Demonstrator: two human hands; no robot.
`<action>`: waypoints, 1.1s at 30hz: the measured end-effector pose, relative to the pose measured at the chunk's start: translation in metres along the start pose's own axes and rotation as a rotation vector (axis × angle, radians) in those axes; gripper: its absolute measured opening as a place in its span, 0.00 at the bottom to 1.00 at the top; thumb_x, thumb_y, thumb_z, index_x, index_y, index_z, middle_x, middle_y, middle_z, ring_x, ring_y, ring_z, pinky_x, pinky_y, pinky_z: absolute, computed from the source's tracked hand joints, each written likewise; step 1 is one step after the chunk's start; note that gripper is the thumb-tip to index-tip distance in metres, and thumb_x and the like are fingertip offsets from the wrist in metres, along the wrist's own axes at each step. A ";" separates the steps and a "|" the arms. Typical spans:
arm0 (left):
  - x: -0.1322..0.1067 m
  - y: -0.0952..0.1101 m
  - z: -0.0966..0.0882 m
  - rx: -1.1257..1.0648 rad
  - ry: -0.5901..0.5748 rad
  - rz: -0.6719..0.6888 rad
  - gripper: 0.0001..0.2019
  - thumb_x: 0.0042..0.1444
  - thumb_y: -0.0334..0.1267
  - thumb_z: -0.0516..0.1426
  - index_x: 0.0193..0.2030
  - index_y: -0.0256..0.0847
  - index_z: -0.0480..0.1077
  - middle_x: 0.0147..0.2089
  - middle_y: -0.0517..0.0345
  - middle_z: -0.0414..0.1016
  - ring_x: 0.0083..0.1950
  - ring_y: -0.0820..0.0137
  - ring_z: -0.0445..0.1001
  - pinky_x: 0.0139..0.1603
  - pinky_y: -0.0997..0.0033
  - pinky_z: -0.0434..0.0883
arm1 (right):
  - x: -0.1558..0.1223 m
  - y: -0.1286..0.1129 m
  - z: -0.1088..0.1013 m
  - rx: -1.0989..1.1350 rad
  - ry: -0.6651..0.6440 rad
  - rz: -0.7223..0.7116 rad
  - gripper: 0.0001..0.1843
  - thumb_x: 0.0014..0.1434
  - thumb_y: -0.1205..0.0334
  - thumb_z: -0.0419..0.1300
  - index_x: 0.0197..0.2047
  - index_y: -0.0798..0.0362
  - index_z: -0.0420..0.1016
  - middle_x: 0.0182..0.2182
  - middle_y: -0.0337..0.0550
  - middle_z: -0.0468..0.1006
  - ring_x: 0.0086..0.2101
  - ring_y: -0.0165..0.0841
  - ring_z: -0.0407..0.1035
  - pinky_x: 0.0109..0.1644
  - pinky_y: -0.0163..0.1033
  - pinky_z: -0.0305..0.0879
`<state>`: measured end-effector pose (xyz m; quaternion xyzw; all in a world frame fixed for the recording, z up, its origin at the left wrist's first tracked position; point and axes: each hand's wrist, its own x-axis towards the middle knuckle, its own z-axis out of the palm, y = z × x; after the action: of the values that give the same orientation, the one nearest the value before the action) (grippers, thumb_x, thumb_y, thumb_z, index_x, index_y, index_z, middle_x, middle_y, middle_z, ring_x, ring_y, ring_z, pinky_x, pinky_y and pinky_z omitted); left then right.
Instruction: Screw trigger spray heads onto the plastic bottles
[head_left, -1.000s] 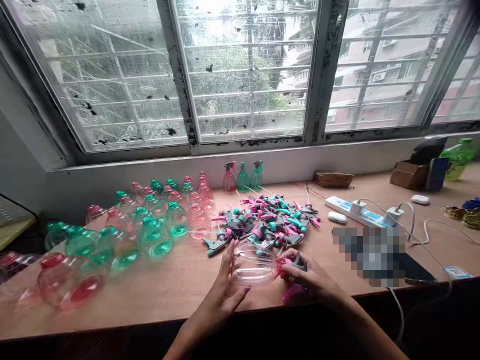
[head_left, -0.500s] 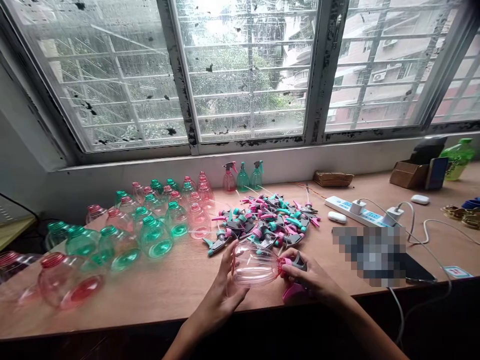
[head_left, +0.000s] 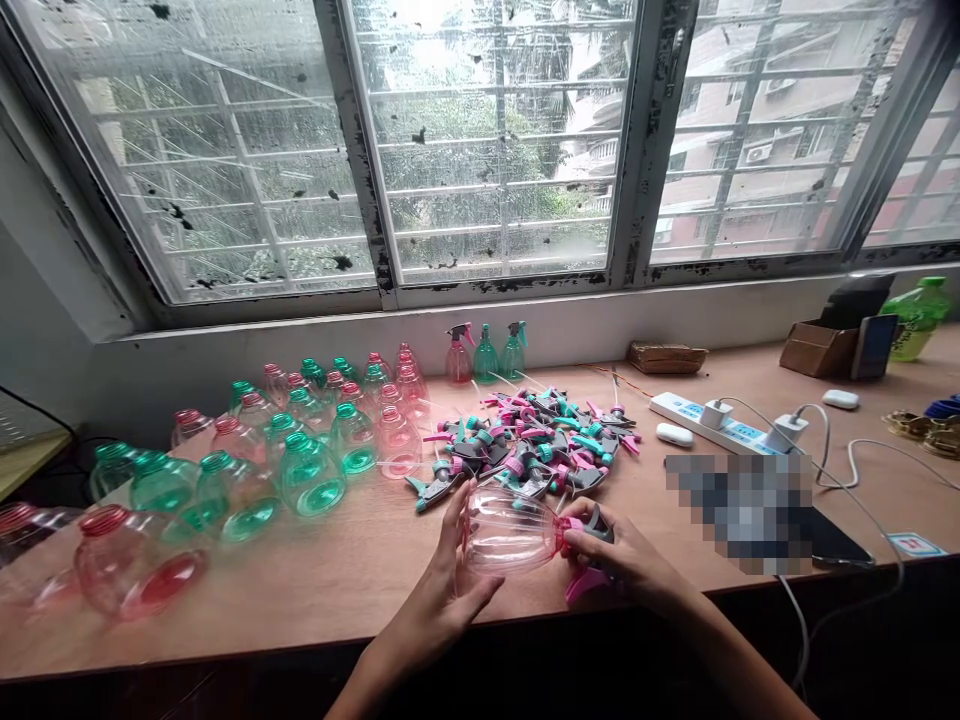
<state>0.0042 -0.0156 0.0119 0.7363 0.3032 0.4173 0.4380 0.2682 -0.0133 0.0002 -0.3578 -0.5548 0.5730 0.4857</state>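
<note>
My left hand wraps round the base of a clear pink plastic bottle lying on its side near the front edge of the wooden table. My right hand is closed on a pink and grey trigger spray head at the bottle's neck. Just behind the bottle lies a pile of loose spray heads in pink, teal and grey.
Several empty pink and green bottles stand at the left. Three finished spray bottles stand by the window sill. A white power strip with cables, a cardboard box and a green bottle are at the right.
</note>
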 end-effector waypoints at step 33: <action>0.000 0.003 -0.002 0.022 0.013 -0.128 0.46 0.64 0.45 0.61 0.76 0.59 0.31 0.81 0.56 0.28 0.78 0.47 0.46 0.76 0.43 0.47 | -0.002 -0.004 0.002 -0.029 -0.015 0.012 0.18 0.57 0.47 0.70 0.39 0.52 0.74 0.28 0.36 0.76 0.29 0.32 0.67 0.34 0.37 0.63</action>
<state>0.0027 -0.0157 0.0149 0.7176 0.3569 0.3898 0.4535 0.2673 -0.0165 0.0040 -0.3635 -0.5645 0.5705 0.4730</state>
